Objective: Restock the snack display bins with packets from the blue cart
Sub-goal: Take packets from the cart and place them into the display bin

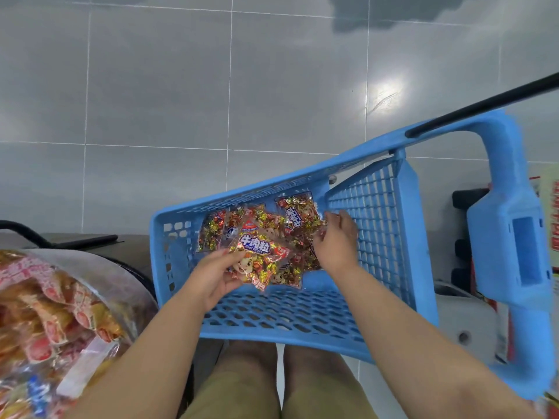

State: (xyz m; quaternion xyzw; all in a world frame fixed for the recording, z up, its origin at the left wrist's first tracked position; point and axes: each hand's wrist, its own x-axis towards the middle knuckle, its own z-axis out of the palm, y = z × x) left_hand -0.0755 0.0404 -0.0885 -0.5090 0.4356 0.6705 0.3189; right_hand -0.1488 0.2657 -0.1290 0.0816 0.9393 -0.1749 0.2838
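The blue cart (302,331) stands in front of me with its mesh basket open from above. Several clear snack packets (211,231) full of gold and red candies lie on its floor. My left hand (213,275) grips one such packet (261,255) by its lower left edge, lifted slightly over the pile. My right hand (337,237) reaches into the basket and pinches the edge of another packet (298,213) at the back right of the pile.
A round display bin (127,267) heaped with orange and red wrapped snacks (51,316) sits at my left. The cart's handle (511,234) and a black bar (484,107) rise at the right. Grey tiled floor lies beyond. My legs are under the basket.
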